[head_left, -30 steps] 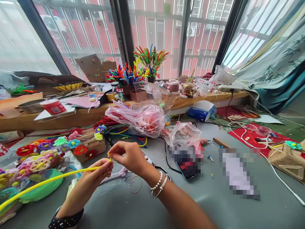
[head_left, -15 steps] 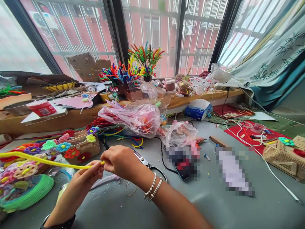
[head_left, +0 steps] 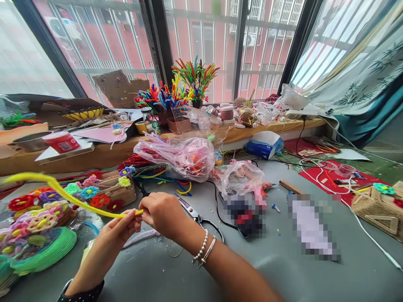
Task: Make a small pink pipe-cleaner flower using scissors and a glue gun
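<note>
Both my hands work a long yellow pipe cleaner [head_left: 59, 191] above the grey table [head_left: 283, 272]. My left hand [head_left: 121, 228] pinches it near its right end; the free length arcs up and away to the left. My right hand [head_left: 163, 212], with bracelets at the wrist, is closed on the very end of the stem, fingertips close to those of the left. Scissors [head_left: 192, 212] lie on the table just behind my right hand. A pale pink pipe cleaner [head_left: 141, 237] lies under my hands.
Finished pipe-cleaner flowers [head_left: 37, 214] and a green coil [head_left: 47, 253] crowd the left edge. Plastic bags [head_left: 182, 155] of supplies sit behind the hands. A tissue box [head_left: 264, 144], a straw basket [head_left: 378, 207] and a white cable [head_left: 365, 230] are on the right. The window ledge [head_left: 103, 153] is cluttered.
The free end of the yellow pipe cleaner has swung from low left up to high left. Both hands stay pinched on its right end, shifting slightly lower.
</note>
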Demonstrator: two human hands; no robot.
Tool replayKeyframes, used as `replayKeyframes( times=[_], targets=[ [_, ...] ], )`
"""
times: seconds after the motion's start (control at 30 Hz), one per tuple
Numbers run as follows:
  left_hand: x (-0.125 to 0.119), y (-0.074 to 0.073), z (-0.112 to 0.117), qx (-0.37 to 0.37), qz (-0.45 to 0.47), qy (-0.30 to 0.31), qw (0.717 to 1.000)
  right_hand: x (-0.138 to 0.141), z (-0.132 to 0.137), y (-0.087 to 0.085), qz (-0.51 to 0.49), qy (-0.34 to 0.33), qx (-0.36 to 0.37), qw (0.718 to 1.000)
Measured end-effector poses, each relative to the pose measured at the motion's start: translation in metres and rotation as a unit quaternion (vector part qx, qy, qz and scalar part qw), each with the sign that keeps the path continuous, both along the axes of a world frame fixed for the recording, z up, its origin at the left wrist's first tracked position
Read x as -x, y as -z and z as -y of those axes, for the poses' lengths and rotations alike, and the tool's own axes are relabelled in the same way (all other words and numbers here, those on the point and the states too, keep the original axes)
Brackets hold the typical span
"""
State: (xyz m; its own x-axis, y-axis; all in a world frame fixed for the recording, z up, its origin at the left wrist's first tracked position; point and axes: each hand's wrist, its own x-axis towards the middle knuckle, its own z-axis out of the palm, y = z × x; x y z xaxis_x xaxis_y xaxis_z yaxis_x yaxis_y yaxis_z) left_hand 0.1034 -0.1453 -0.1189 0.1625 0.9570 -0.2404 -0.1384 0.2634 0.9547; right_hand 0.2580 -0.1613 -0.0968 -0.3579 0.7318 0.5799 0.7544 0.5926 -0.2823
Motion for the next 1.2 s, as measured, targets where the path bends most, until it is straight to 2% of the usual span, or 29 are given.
replayKeyframes(
  times=[0.1, 0.27, 0.4, 0.57, 0.83, 1.0, 1.2],
  targets=[
    [-0.001, 0.000, 0.001, 0.010, -0.007, 0.008, 1.000, 0.001, -0.001, 0.002, -0.002, -0.005, 0.000, 1.000],
    [-0.006, -0.006, 0.006, -0.024, -0.024, 0.011, 0.999, 0.003, 0.000, 0.005, -0.006, -0.010, 0.010, 1.000],
    [-0.008, -0.012, 0.009, -0.050, -0.073, 0.008, 0.996, 0.006, 0.000, 0.008, -0.001, -0.003, 0.005, 1.000],
    [-0.006, -0.009, 0.007, -0.089, -0.125, -0.002, 0.988, 0.009, 0.000, 0.013, -0.004, 0.000, 0.033, 0.999],
    [-0.007, -0.008, 0.007, -0.015, -0.055, -0.008, 0.998, 0.009, 0.000, 0.017, -0.090, 0.005, 0.065, 0.994],
    [-0.007, -0.012, 0.009, -0.002, -0.035, -0.009, 0.999, 0.007, 0.000, 0.020, -0.169, -0.024, 0.116, 0.978],
    [-0.007, -0.012, 0.011, 0.002, -0.011, -0.008, 1.000, 0.006, -0.003, 0.024, -0.200, -0.041, 0.138, 0.969]
  ],
)
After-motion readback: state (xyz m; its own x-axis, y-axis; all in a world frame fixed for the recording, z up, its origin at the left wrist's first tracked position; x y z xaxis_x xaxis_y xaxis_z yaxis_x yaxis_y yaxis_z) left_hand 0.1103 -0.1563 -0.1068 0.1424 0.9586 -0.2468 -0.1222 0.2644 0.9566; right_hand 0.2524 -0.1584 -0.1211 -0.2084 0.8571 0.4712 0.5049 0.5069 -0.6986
